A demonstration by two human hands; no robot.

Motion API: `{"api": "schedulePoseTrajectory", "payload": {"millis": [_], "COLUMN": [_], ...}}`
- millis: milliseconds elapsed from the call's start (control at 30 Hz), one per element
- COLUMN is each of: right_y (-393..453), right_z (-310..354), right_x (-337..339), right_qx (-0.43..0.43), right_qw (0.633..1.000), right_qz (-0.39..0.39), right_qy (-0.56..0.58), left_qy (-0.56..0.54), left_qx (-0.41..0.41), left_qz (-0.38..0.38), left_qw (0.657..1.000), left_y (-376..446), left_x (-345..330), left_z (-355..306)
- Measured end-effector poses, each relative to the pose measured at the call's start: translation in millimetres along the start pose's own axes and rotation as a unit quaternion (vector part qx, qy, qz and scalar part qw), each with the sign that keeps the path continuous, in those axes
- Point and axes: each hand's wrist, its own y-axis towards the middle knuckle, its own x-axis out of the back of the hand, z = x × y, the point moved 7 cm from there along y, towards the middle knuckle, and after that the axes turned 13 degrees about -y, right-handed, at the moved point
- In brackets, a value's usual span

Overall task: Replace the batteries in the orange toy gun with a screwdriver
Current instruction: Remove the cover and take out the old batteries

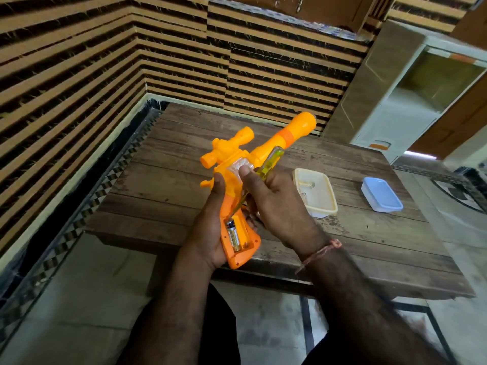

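The bright orange plastic toy gun (238, 169) is held in the air above the near edge of the brown wood-plank table (168, 180), barrel pointing up and away, grip end toward the person. The left hand (210, 227) grips the gun's handle from the left and beneath, fingers curled round it and the thumb laid straight up along the body. In the handle, the open battery compartment (238, 237) faces up, with one gold-and-black cylindrical battery (233, 235) seated in its left slot. The right hand (276, 204) holds the yellow translucent-handled screwdriver (268, 162), fingers curled round the handle, while its thumb presses flat on a clear panel on the gun's side. The screwdriver's shaft runs down along the gun, its tip touching the upper end of the battery. On the table to the right sit a cream rectangular plastic container (329, 204), what lies inside too small to tell, and, farther right, a pale blue lidded plastic box (382, 194), well apart from the hands.
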Motion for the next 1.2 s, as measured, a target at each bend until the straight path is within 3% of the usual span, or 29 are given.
{"api": "schedulePoseTrajectory", "payload": {"millis": [300,667,833,933,1033,1200], "right_y": [-9.2,-19.5,-37.7,-57.0,-65.7,-59.1], "right_z": [1.0,-7.2,0.3,-4.1,-9.3,-12.1], "right_x": [4.0,9.3,21.7,15.0,-10.5,-19.7], "right_qx": [0.005,0.027,0.051,0.093,0.096,0.034], "right_qw": [0.999,0.997,0.984,0.985,0.982,0.981], "right_qz": [-0.003,-0.032,-0.079,-0.139,-0.141,-0.15], "right_qy": [0.046,0.059,0.15,0.036,-0.079,-0.118], "left_qy": [-0.038,-0.017,-0.025,-0.056,-0.063,-0.018], "left_qx": [0.024,-0.025,-0.02,0.018,0.029,0.018], "left_qz": [0.002,0.01,0.019,0.04,0.005,-0.022], "left_qw": [0.999,1.0,0.999,0.997,0.998,0.999], "left_y": [4.5,2.3,1.7,-1.0,-1.6,0.5], "left_x": [4.7,10.5,6.2,-1.8,0.2,8.1], "left_z": [1.6,-7.4,-9.5,-4.2,-2.3,-2.0]}}
